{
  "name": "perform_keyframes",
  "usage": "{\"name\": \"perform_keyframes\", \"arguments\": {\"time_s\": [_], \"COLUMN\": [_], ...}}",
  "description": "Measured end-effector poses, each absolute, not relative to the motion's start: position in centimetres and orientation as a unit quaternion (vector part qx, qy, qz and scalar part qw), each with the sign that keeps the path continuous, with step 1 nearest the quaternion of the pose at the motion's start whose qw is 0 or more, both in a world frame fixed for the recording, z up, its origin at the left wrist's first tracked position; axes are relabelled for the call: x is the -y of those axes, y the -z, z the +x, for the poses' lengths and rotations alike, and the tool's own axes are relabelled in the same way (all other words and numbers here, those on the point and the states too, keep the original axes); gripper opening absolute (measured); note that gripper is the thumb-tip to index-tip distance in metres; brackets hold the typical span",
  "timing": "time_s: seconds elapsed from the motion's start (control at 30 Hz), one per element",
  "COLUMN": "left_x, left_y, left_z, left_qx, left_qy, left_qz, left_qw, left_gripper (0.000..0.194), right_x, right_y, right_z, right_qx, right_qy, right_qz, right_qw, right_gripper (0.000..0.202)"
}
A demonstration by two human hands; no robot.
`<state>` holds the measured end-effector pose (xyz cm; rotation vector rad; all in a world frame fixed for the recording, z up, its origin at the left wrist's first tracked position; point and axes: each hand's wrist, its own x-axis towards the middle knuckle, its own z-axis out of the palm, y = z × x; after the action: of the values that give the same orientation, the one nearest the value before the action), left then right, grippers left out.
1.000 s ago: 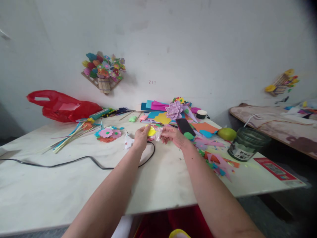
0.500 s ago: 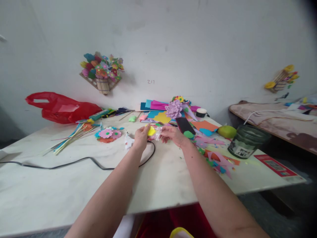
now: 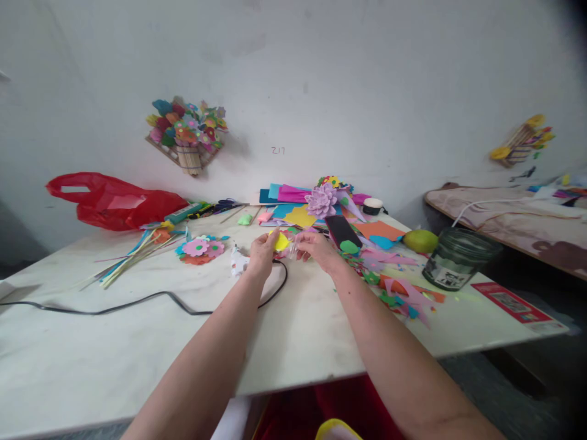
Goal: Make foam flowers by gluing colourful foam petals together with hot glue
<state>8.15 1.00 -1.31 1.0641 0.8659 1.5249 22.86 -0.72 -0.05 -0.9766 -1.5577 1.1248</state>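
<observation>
Between thumb and fingers, my left hand (image 3: pixel 262 252) pinches a small yellow piece (image 3: pixel 281 242) above the middle of the white table (image 3: pixel 302 330). Close beside it, my right hand (image 3: pixel 316 247) has its fingers closed on a clear plastic wrapper (image 3: pixel 292 248), which touches the yellow piece. A white spotted object (image 3: pixel 239 261) with a black cable lies just left of my left hand. Foam flowers (image 3: pixel 199 247) in pink, blue and orange lie farther left. A dark phone (image 3: pixel 342 231) lies behind my right hand.
A red plastic bag (image 3: pixel 114 200) and thin sticks (image 3: pixel 132 256) are at the left. Colored scraps (image 3: pixel 403 296), a green-yellow fruit (image 3: pixel 420 241) and a dark green jar (image 3: pixel 458 260) stand or lie at the right. A purple flower (image 3: pixel 321 200) sits at the back.
My right hand and the clear wrapper have shifted slightly; the wrapper covers less of the yellow piece. My left hand keeps its hold.
</observation>
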Motion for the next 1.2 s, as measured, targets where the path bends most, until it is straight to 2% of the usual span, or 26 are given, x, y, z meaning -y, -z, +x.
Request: {"name": "perform_keyframes", "arguments": {"time_s": [0.2,0.4,0.63,0.83,1.2], "left_x": [-0.6,-0.8,-0.9,-1.0,-0.9], "left_y": [0.7,0.7,1.1,1.1,0.9], "left_z": [8.1,8.0,8.3,8.6,8.4], "left_qx": [-0.342,-0.351,-0.367,-0.382,-0.374], "left_qy": [-0.648,-0.66,-0.661,-0.674,-0.684], "left_qz": [0.439,0.445,0.473,0.455,0.427], "left_qw": [0.52,0.493,0.452,0.44,0.459], "left_gripper": [0.038,0.038,0.038,0.038,0.036], "right_x": [1.2,1.3,0.9,0.9,1.0], "right_y": [-0.4,-0.4,0.0,-0.2,-0.2], "right_z": [22.0,22.1,21.6,21.1,21.2], "right_qx": [0.609,0.618,0.621,0.564,0.576], "right_qy": [-0.471,-0.488,-0.454,-0.428,-0.45], "right_qz": [-0.381,-0.374,-0.394,-0.439,-0.41], "right_qw": [0.512,0.489,0.502,0.553,0.546], "right_gripper": [0.023,0.007,0.003,0.022,0.014]}}
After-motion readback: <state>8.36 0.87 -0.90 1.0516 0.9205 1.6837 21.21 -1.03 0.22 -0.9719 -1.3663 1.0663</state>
